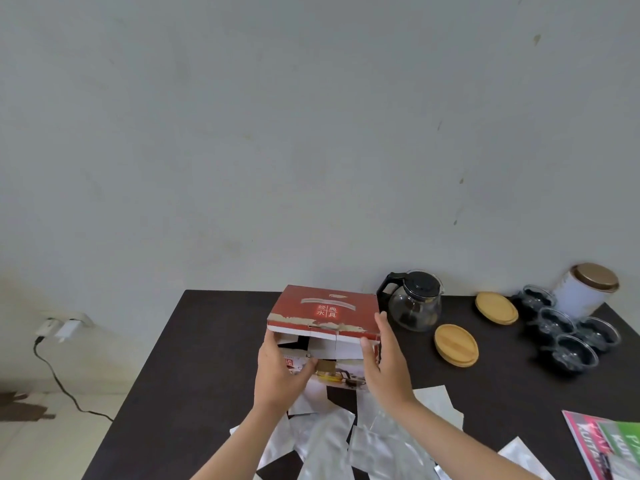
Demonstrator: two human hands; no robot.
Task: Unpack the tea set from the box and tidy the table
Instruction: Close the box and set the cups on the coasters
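A red cardboard box (323, 308) with torn tape stands on the dark table (194, 358), its front flaps hanging open toward me. My left hand (280, 374) grips the box's lower left front, fingers curled on a flap. My right hand (384, 358) presses flat against the box's right side, thumb on the front edge. A glass teapot (414, 301) with a black lid and handle stands just right of the box. Several small glass cups (568, 332) sit at the far right. Two round wooden lids (456, 344) (496, 307) lie between teapot and cups.
Several silvery foil pouches (329, 441) are scattered on the table in front of me, under my forearms. A white canister with a bronze lid (585, 287) stands at the back right. Colourful leaflets (609, 445) lie at the right edge. A wall charger and cable (65, 330) hang at the left.
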